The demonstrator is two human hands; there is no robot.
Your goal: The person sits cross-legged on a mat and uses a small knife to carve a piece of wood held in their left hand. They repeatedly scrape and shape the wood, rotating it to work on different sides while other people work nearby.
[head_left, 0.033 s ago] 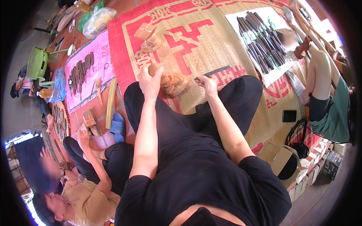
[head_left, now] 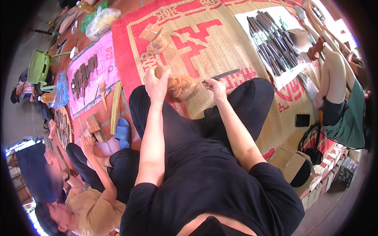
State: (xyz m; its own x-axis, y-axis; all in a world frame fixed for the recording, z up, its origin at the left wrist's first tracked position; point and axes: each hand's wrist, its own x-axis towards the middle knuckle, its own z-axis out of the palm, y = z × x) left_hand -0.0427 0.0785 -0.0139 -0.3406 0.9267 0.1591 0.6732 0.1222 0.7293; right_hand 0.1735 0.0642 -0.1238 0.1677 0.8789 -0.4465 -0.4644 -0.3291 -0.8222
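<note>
My left hand (head_left: 157, 84) is closed around one end of a reddish-brown carved wooden piece (head_left: 182, 87), which rests on the woven mat in front of my crossed legs. My right hand (head_left: 216, 87) sits just to the right of the carving, closed around a slim dark flat tool (head_left: 227, 74). The tool points away to the upper right, and a short dark tip shows at the left of my fingers. Between the tool and the carving there is a small gap. Beyond my left hand stands another wooden carving (head_left: 157, 44) with a square block (head_left: 151, 32) at its top.
Several dark tools (head_left: 275, 45) lie on a white cloth at the far right, more (head_left: 84, 74) on a pink cloth at left. A brush (head_left: 103, 96), a wooden strip (head_left: 116, 108) and a blue slipper (head_left: 123, 132) lie nearby. One co-worker (head_left: 88, 204) sits lower left; another's bare leg (head_left: 332, 74) is right.
My hands, the carving and the tool stay almost in place. At the lower left, a person's raised hand has shifted slightly.
</note>
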